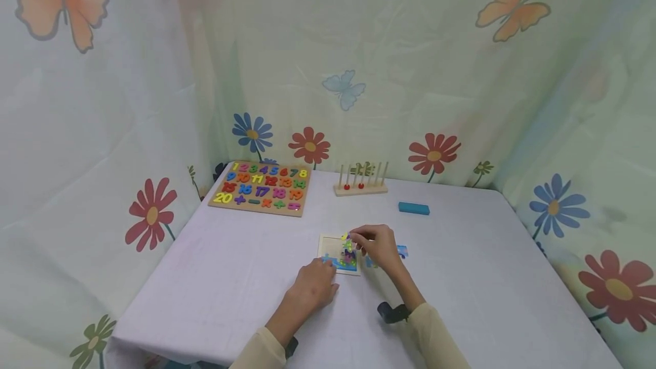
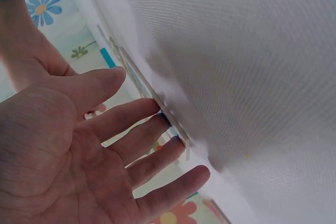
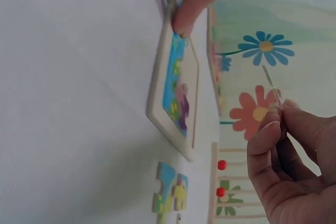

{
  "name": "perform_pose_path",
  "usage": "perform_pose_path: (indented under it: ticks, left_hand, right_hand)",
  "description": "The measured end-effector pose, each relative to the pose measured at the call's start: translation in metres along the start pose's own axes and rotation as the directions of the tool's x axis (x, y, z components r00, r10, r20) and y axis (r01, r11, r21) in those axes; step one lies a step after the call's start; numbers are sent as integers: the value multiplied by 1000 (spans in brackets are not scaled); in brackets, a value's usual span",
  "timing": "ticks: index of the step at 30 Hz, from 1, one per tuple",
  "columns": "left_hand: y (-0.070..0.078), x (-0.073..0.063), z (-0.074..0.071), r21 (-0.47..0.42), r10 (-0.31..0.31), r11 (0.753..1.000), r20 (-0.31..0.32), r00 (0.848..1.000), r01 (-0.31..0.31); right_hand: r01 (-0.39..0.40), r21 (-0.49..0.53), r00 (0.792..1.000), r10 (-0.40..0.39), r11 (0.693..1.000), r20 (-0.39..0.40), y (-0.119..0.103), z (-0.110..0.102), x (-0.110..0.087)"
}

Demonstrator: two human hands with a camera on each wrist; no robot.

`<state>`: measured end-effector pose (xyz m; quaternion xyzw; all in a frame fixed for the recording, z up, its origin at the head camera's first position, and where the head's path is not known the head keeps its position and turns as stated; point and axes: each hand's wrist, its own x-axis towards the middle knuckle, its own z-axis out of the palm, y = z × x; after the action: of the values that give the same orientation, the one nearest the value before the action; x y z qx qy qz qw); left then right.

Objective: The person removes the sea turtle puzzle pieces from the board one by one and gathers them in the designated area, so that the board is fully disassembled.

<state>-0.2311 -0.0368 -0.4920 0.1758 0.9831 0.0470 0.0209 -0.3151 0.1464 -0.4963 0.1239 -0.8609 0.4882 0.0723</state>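
Note:
A square wooden puzzle tray [image 1: 332, 246] lies on the table, its lower part filled with blue, green and purple jigsaw pieces [image 3: 178, 77]. My left hand [image 1: 314, 285] rests at the tray's lower left edge, fingers extended, their tips touching the pieces and rim; in the left wrist view the palm [image 2: 42, 156] faces the camera. Above the tray's right side, my right hand [image 1: 378, 245] pinches a thin puzzle piece [image 3: 272, 85] between thumb and finger. Its colourful face shows in the head view, while the right wrist view catches it edge-on.
Loose puzzle pieces [image 1: 402, 251] lie right of the tray, partly behind the right hand. Farther back are a number board [image 1: 258, 188], a wooden peg stand [image 1: 361, 189] with red beads and a teal block [image 1: 414, 208]. Flowered curtains [image 1: 410, 73] surround the table.

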Motion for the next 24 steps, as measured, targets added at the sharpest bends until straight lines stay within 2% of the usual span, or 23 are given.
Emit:
perform_pose_path:
  ticks: [8, 18, 24]
  left_hand:
    - [-3, 0, 1, 8, -2, 1000, -17, 1000, 2]
    - [-2, 0, 0, -23, -1, 1000, -41, 999, 0]
    - [-1, -1, 1, -7, 0, 1000, -43, 999, -1]
  right_hand:
    - [-3, -19, 1000, 3, 1000, -28, -2, -16, 1]
    - [-35, -50, 998, 32, 998, -58, 10, -38, -5]
    - [-50, -72, 996, 44, 996, -77, 18, -48, -10]
